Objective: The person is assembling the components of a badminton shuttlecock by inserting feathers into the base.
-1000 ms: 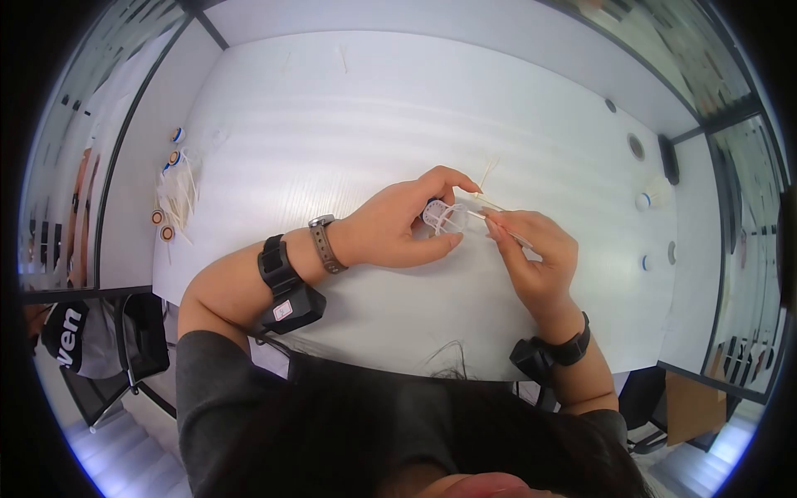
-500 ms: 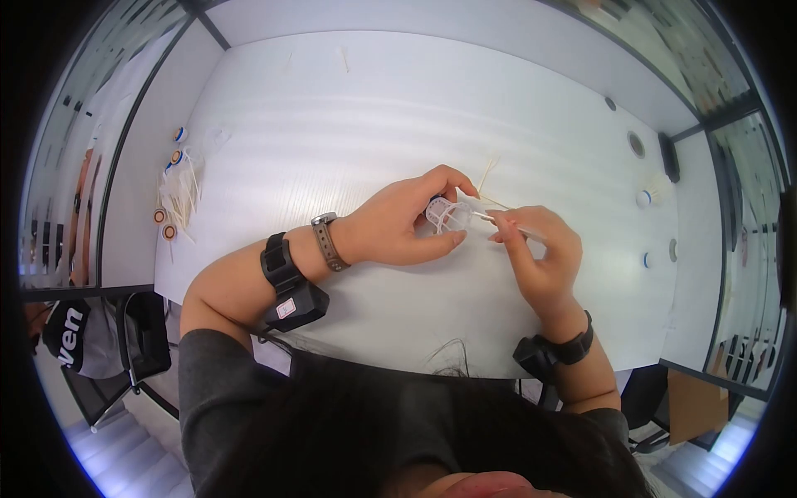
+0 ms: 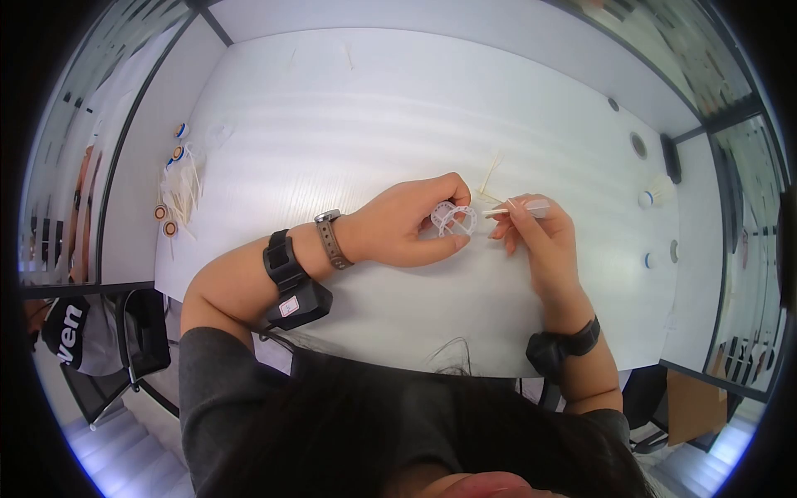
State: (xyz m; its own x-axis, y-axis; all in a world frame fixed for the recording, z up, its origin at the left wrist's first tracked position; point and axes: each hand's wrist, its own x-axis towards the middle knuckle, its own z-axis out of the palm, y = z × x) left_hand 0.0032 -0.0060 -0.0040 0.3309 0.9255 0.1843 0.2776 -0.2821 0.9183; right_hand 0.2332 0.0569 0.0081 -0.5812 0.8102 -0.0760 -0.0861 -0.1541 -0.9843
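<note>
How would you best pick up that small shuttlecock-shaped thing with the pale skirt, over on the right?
I'd pinch its rounded head, coming in from the left: it seems to lie on its side, head pointing left and compact, while the skirt fans out thinly to the right.

The left hand point(image 3: 407, 222) holds a white openwork shuttlecock frame point(image 3: 453, 219) over the white table point(image 3: 357, 124), while just beside it the right hand point(image 3: 540, 236) grips what is probably a feather point(image 3: 528, 209), its pale shaft toward the frame, with loose cream quills point(image 3: 490, 176) lying beyond.
</note>
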